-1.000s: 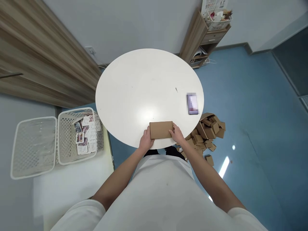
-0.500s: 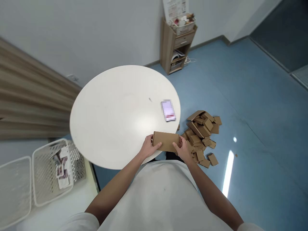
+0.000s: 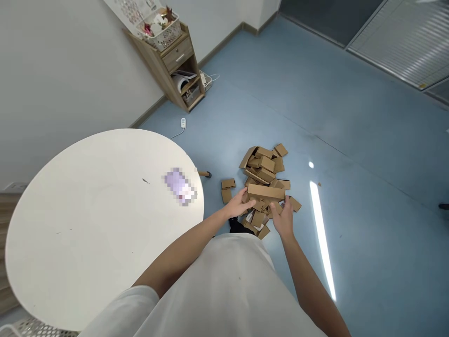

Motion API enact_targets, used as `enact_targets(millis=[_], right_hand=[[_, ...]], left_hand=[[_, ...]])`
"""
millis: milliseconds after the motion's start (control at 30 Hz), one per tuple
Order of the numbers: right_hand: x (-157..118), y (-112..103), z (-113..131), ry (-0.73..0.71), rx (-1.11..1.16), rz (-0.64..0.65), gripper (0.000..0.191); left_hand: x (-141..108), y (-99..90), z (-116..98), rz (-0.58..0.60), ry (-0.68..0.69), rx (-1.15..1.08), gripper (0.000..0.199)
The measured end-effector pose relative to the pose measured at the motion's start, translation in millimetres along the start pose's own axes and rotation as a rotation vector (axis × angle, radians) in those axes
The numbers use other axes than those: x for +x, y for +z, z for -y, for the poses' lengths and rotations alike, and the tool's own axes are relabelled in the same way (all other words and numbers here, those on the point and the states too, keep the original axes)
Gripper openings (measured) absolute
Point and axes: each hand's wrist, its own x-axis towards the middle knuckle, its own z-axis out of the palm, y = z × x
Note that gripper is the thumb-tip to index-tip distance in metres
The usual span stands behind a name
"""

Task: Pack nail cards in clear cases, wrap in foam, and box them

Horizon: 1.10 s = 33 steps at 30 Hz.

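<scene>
From my end, I see the long cardboard box (image 3: 265, 193) at the pile of small boxes (image 3: 267, 164) on the floor (image 3: 368, 210), off to the right of the tabletop (image 3: 105, 196). My left hand (image 3: 238, 205) has its fingers at the box's left end; my right hand (image 3: 283, 219) cups by the right end. Both thumbs are spread below the front face, so I cannot tell whether either hand truly grips it or has let go.

I'd judge the box light and fairly stiff, the cardboard dry and a little slick, its walls likely to dent under a hard squeeze. The short ends look the best hold: fingers flat against both, thumbs along the near edge, gentle even pressure, nothing pressing mid-panel.
</scene>
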Motion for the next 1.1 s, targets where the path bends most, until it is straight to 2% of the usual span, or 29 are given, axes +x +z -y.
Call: enact_targets(millis=[133, 267, 333, 433, 533, 600, 700, 833, 967, 1100], right_hand=[[0.0, 0.7, -2.2, 0.012, 0.059, 0.014, 0.075], [0.3, 19.3, 11.2, -0.044, 0.057, 0.154, 0.073], [0.8, 34.2, 28.1, -0.139, 0.033, 0.265, 0.070], [-1.8, 64.4, 67.8, -0.368, -0.031, 0.489, 0.062], [-11.3, 104.5, 118.0, -0.655, -0.190, 0.680, 0.054], [-21.4, 135.1, 150.7, -0.783, -0.333, 0.775, 0.053], [-37.0, 178.7, 188.8, -0.914, -0.536, 0.765, 0.055], [-47.3, 215.4, 211.6, -0.932, -0.693, 0.678, 0.054], [-57.4, 223.6, 212.7, -0.891, -0.733, 0.590, 0.054], [-100.3, 224.7, 209.6, -0.886, -0.638, 0.529, 0.052]], left_hand=[[5.0, 9.6, 0.3, 0.082, -0.041, -0.023, 0.071], [-18.4, -0.6, 13.4, -0.006, -0.086, -0.077, 0.068], [-38.3, -12.2, 24.2, -0.116, -0.128, -0.097, 0.066], [-77.1, -32.5, 47.1, -0.373, -0.202, -0.093, 0.060], [-125.0, -47.9, 75.7, -0.627, -0.267, -0.116, 0.052], [-159.6, -51.7, 95.5, -0.771, -0.305, -0.148, 0.049], [-210.3, -47.9, 123.6, -0.932, -0.340, -0.208, 0.050], [-266.2, -34.9, 156.2, -1.042, -0.386, -0.302, 0.055], [-309.1, -29.6, 179.3, -1.111, -0.362, -0.356, 0.055], [-348.6, -36.8, 191.4, -1.160, -0.329, -0.391, 0.055]])
